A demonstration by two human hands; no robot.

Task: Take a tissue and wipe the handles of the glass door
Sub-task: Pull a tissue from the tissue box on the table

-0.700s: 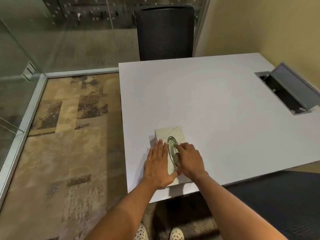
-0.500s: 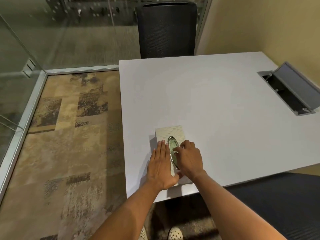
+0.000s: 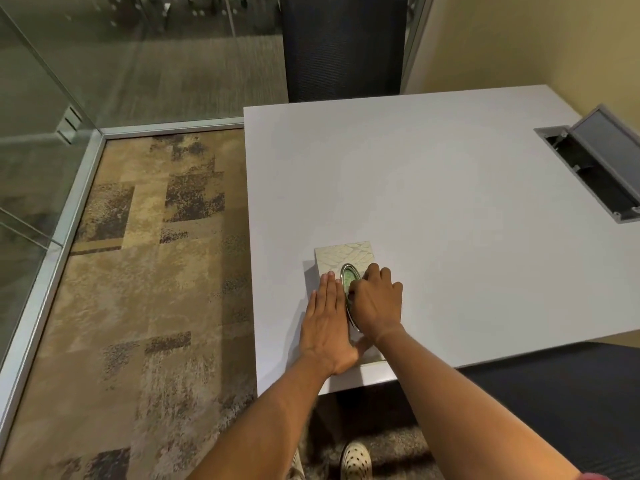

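A pale patterned tissue box (image 3: 346, 254) lies near the front left corner of the white table (image 3: 433, 185). Its top has an oval, metal-rimmed opening (image 3: 347, 273) with a greenish inside. My left hand (image 3: 327, 323) rests flat on the left part of the box, fingers straight and together. My right hand (image 3: 375, 303) is curled over the opening with its fingertips dipped inside. No tissue shows outside the box, and the fingertips are hidden. No door handle is in view.
Glass walls (image 3: 34, 133) with a metal floor rail (image 3: 52, 258) border the patterned carpet on the left. A black chair (image 3: 343, 46) stands behind the table. An open cable hatch (image 3: 595, 168) sits at the table's right edge. My shoes (image 3: 356, 459) show below.
My right hand's fingers have curled from lying across the oval opening to digging into it. The left hand has stayed flat on the box.
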